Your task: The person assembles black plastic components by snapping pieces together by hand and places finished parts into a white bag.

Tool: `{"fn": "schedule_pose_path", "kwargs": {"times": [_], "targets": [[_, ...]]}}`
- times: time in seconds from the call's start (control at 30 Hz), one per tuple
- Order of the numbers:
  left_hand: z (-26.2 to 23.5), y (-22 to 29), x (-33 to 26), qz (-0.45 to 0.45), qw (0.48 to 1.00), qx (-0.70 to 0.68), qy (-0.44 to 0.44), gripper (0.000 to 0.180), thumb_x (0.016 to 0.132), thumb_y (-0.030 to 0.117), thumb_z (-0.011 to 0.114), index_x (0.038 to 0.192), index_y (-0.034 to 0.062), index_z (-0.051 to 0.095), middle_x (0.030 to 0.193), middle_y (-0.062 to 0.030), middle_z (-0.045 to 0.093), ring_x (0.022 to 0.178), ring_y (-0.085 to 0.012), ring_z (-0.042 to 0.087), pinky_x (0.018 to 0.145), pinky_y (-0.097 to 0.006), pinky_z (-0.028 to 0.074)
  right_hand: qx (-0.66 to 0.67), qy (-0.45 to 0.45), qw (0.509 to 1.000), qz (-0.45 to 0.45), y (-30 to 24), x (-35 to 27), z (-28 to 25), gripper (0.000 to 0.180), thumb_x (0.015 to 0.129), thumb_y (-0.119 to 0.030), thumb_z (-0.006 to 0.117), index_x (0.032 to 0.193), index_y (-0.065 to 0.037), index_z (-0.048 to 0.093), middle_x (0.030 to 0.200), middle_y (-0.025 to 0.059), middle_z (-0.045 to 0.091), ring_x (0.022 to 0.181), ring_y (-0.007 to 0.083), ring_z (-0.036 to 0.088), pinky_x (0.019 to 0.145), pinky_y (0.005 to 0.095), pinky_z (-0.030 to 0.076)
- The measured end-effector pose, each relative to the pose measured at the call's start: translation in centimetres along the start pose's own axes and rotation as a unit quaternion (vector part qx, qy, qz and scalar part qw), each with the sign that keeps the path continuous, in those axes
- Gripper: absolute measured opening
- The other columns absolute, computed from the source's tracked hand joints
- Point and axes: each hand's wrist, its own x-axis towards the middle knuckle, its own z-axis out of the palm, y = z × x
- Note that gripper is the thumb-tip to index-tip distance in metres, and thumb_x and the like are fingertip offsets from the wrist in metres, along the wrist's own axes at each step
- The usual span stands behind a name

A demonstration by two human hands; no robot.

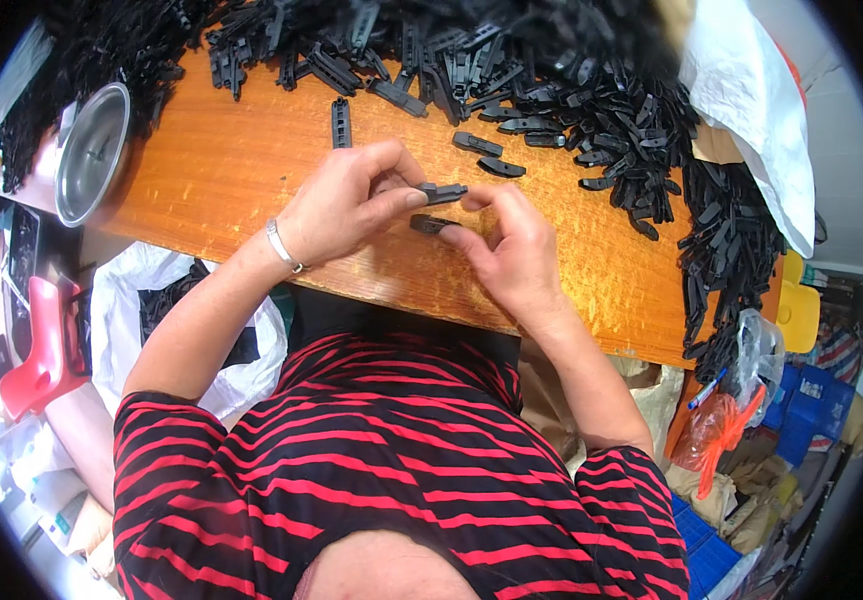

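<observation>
My left hand (356, 195) pinches a small black plastic part (442, 193) between thumb and fingers, just above the table. Close on its right, my right hand (513, 245) has its thumb and fingers curled round the end of a second black plastic piece (431, 225). The two pieces are near each other but apart. One long, slotted black part (341, 122) lies beyond my left hand. Two more, a black clip-like piece (477, 144) and a curved black piece (501, 167), rest on the wood beyond my right hand.
Heaps of black plastic parts (541, 70) line the table's far side and right edge. On the wooden table (221, 180), a metal bowl (93, 155) stands at the far left. A white bag (121, 300) hangs below left, near a red chair (43, 340).
</observation>
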Motion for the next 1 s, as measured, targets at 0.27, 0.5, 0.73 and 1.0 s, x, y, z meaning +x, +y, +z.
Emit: {"fn": "schedule_pose_path", "kwargs": {"times": [0.27, 0.5, 0.73, 1.0], "targets": [[1.4, 0.4, -0.1, -0.091, 0.964, -0.247, -0.038, 0.020, 0.103, 0.020, 0.072, 0.110, 0.0010, 0.070, 0.088, 0.0022, 0.069, 0.076, -0.0046, 0.063, 0.068, -0.022, 0.052, 0.068, 0.014, 0.991, -0.112, 0.7, 0.2, -1.0, 0.021, 0.092, -0.008, 0.080, 0.110, -0.002, 0.072, 0.089, 0.0107, 0.071, 0.069, 0.0223, 0.069, 0.061, 0.0338, 0.054], [2.5, -0.7, -1.5, -0.054, 0.990, -0.134, 0.005, 0.014, 0.097, 0.012, 0.080, 0.103, 0.0029, 0.071, 0.080, 0.0091, 0.060, 0.070, 0.0001, 0.050, 0.062, -0.019, 0.042, 0.331, -0.100, 0.915, 0.208, 0.2, -1.3, -1.2, 0.008, 0.104, -0.008, 0.069, 0.104, 0.000, 0.067, 0.077, 0.0020, 0.068, 0.057, 0.0071, 0.060, 0.052, 0.0235, 0.049], [3.2, 0.2, -1.7, -0.070, 0.991, -0.098, 0.062, 0.010, 0.094, 0.006, 0.080, 0.098, 0.0041, 0.071, 0.074, 0.0109, 0.055, 0.067, 0.0002, 0.045, 0.059, -0.020, 0.038, 0.297, -0.106, 0.917, 0.242, 0.1, -0.5, -0.6, 0.011, 0.104, -0.010, 0.069, 0.103, -0.002, 0.062, 0.076, 0.0018, 0.067, 0.057, 0.0064, 0.059, 0.051, 0.0216, 0.046], [3.9, -0.7, -1.2, -0.042, 0.996, -0.018, 0.078, 0.014, 0.093, 0.008, 0.081, 0.089, 0.0039, 0.068, 0.070, 0.0067, 0.054, 0.064, -0.0023, 0.046, 0.056, -0.024, 0.039, 0.212, -0.136, 0.934, 0.254, 0.3, 0.7, -0.5, 0.013, 0.102, -0.009, 0.070, 0.096, -0.002, 0.061, 0.069, 0.0033, 0.066, 0.050, 0.0072, 0.056, 0.043, 0.0236, 0.042]]}}
